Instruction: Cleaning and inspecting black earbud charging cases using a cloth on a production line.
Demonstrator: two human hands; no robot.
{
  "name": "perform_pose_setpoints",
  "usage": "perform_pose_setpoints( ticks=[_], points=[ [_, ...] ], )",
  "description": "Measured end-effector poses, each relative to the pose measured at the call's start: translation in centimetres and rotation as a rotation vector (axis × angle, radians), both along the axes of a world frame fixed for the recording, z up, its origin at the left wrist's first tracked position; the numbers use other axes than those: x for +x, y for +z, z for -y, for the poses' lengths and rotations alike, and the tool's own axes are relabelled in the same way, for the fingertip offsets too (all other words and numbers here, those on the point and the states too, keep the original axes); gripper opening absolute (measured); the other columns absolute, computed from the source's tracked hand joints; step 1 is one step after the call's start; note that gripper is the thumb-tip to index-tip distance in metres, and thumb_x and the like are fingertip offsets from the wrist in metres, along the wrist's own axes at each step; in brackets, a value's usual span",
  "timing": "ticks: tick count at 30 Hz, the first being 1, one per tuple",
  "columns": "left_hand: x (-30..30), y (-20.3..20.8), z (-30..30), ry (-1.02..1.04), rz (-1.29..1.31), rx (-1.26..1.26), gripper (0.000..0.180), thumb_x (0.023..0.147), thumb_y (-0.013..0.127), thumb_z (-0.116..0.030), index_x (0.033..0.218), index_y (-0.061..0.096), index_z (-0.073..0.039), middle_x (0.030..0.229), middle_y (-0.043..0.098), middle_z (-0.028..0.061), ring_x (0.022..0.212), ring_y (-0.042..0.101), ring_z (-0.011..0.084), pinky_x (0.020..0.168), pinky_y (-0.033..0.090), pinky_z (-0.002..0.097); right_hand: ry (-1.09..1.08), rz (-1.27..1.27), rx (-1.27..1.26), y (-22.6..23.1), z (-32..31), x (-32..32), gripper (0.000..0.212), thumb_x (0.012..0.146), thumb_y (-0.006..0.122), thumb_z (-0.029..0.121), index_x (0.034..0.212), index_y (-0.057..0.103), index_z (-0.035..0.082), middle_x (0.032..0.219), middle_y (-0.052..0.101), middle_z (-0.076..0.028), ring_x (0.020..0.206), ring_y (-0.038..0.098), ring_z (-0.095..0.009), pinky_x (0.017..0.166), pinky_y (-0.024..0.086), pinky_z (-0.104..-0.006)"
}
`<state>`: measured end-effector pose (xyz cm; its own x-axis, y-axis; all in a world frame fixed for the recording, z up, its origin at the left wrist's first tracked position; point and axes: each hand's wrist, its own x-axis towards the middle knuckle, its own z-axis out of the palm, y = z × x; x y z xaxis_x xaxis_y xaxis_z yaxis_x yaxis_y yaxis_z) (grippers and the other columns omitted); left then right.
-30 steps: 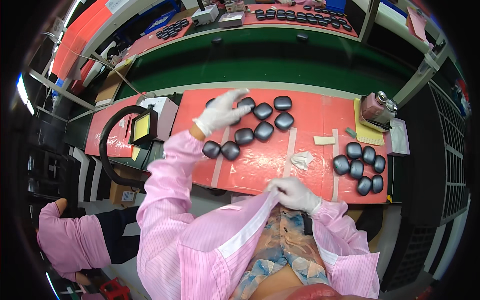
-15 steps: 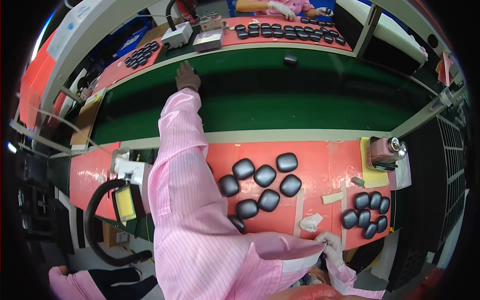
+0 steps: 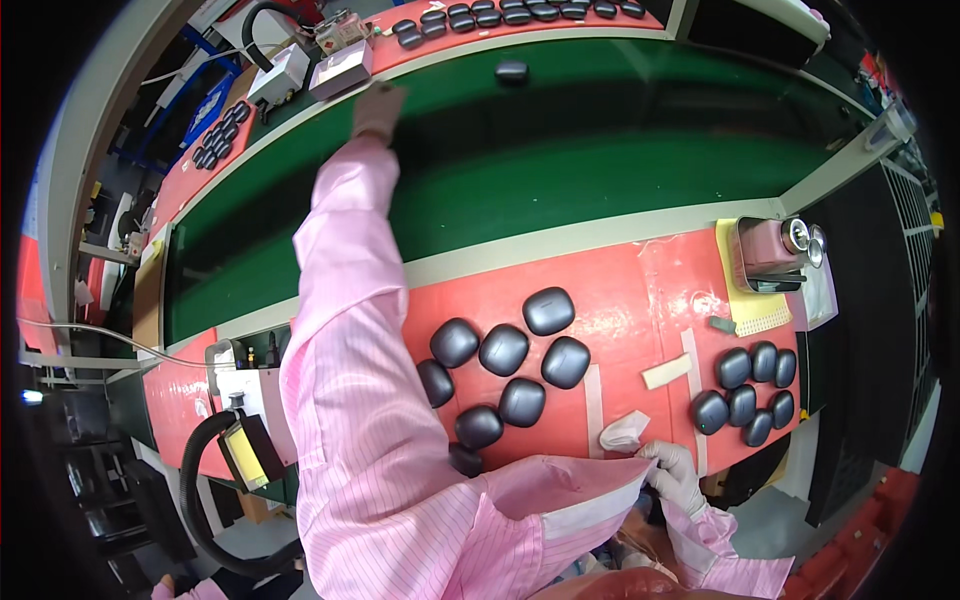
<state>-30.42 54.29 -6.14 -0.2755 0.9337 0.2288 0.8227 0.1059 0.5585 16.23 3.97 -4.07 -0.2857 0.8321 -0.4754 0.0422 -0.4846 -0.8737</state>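
My left arm, in a pink striped sleeve, stretches across the green conveyor belt (image 3: 560, 175). My left hand (image 3: 380, 108), in a brownish glove, is over the belt near its far edge; motion blurs its fingers and anything in them. At the lower right, my right hand (image 3: 674, 474), in a white glove, pinches the edge of my pink coat (image 3: 600, 500). Several glossy dark pebble-shaped cases (image 3: 503, 350) lie on the red mat to the right of my left sleeve, which partly covers some. A second cluster of cases (image 3: 742, 405) sits by the mat's right end. One case (image 3: 512, 72) rests alone on the belt.
A crumpled white cloth (image 3: 624, 431) and a cream strip (image 3: 668, 372) lie on the red mat (image 3: 620, 290). A metal tin (image 3: 768, 250) stands on yellow paper at right. A white device with a black hose (image 3: 200, 450) is at left. More cases (image 3: 520, 15) line the far bench.
The view has shifted and tilted. My left hand has moved farther across the belt and to the right, past the small box. The other person's hands have left view. My right hand keeps its pinch.
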Motion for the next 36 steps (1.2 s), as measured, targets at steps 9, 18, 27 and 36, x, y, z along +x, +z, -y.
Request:
perform_pose_setpoints(
  ticks=[9,18,27,36],
  points=[
    [16.7,0.0,-2.2,-0.234,-0.625,0.022,0.041,0.080,0.063,-0.012,0.120,0.054,-0.012,0.120,0.060,0.0127,0.106,0.061,0.0338,0.088,0.049,0.0448,0.081,-0.038,0.069,-1.3,1.2,1.1,0.009,0.080,0.053,0.001,0.082,0.060,-0.003,0.073,0.062,-0.004,0.067,0.056,-0.010,0.063,0.046,-0.0254],
    [12.1,8.6,14.1,-0.498,-0.446,-0.254,0.053,0.073,0.071,-0.037,0.115,0.061,-0.006,0.109,0.064,0.0191,0.103,0.060,0.0356,0.088,0.048,0.0395,0.019,-0.064,0.116,-1.1,0.3,0.6,0.009,0.082,0.058,0.005,0.086,0.060,-0.003,0.077,0.062,-0.002,0.073,0.056,-0.007,0.065,0.045,-0.0234],
    [3.1,10.6,47.1,-0.031,-0.306,-0.298,0.049,0.070,0.074,-0.031,0.110,0.063,-0.007,0.095,0.064,0.0171,0.090,0.062,0.0330,0.082,0.050,0.0396,0.328,-0.099,0.536,-2.1,-1.0,-1.5,0.041,0.080,0.062,0.023,0.111,0.059,-0.003,0.113,0.055,-0.011,0.101,0.055,-0.018,0.094,0.042,-0.0320],
    [10.4,5.7,53.2,0.046,0.790,0.388,0.030,0.088,0.064,-0.029,0.105,0.065,-0.003,0.085,0.061,0.0028,0.076,0.058,0.0122,0.068,0.049,0.0269,0.439,-0.114,0.654,0.8,0.2,-6.6,0.039,0.086,0.058,0.019,0.118,0.058,-0.002,0.112,0.054,-0.011,0.097,0.056,-0.019,0.086,0.045,-0.0300]
  ],
)
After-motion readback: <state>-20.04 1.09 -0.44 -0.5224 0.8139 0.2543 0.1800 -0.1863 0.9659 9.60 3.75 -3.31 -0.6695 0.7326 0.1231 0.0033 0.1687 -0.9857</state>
